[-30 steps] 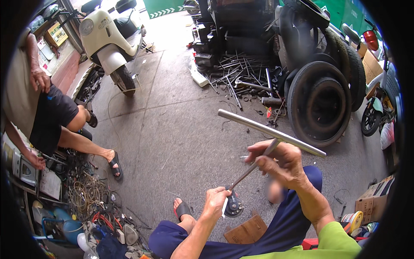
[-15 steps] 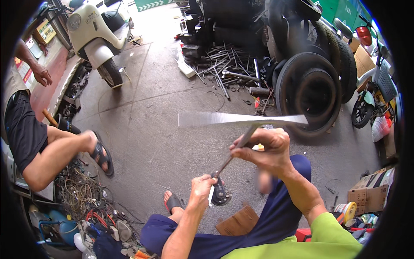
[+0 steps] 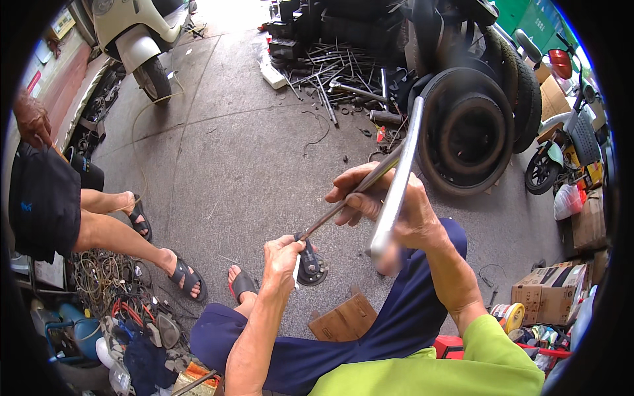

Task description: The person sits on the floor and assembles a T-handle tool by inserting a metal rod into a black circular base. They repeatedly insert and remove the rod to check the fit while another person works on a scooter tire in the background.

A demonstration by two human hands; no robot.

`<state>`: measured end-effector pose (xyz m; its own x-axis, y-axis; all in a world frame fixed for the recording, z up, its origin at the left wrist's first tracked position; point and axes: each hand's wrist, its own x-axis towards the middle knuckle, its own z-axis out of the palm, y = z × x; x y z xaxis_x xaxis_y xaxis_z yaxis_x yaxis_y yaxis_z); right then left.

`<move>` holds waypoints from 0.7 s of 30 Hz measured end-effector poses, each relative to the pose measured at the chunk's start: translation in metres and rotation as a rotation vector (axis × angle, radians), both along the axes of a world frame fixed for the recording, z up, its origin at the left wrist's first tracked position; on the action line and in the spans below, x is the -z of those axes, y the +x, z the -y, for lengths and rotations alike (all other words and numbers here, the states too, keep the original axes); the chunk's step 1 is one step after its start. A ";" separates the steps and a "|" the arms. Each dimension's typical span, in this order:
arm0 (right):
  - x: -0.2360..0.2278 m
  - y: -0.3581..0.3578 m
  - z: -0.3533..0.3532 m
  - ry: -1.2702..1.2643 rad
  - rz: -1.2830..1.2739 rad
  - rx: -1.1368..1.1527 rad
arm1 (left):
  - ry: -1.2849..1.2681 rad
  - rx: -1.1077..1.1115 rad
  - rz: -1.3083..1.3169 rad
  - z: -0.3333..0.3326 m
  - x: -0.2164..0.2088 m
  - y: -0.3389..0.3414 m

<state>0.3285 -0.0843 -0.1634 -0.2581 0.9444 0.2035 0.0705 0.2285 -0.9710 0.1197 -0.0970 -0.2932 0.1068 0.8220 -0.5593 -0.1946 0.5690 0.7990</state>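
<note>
My left hand (image 3: 282, 257) is closed on a black part with a round, holed disc (image 3: 312, 269), holding it low above the ground between my legs. A thin white strip shows beside those fingers. A metal T-handle wrench (image 3: 323, 218) slants from the top of this part up to the right. Around its shaft my right hand (image 3: 389, 204) is loosely closed, with thumb and fingers on either side. The wrench's crossbar passes in front of the right hand and hides some of it. The wrench's lower tip is hidden at the left fingers.
A brown cardboard piece (image 3: 347, 317) lies between my feet. Stacked tyres (image 3: 472, 132) stand at right, beside a pile of metal rods (image 3: 330, 72). Another person's sandalled foot (image 3: 188, 280) is at left, near tangled cables (image 3: 109, 267). A scooter (image 3: 142, 53) stands far left; a carton (image 3: 548, 294), right.
The wrench's crossbar has turned from lying across the view to pointing toward me. The view has shifted. The other person has moved, and both their feet now show.
</note>
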 end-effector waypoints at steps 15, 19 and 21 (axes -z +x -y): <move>0.008 -0.001 -0.003 0.204 0.148 0.206 | -0.011 0.088 -0.008 -0.007 0.006 0.001; -0.002 0.002 -0.001 0.168 0.139 0.041 | -0.007 0.086 -0.043 -0.008 0.008 0.000; 0.000 0.003 -0.003 0.149 0.149 0.023 | -0.015 0.085 -0.047 -0.009 0.010 -0.001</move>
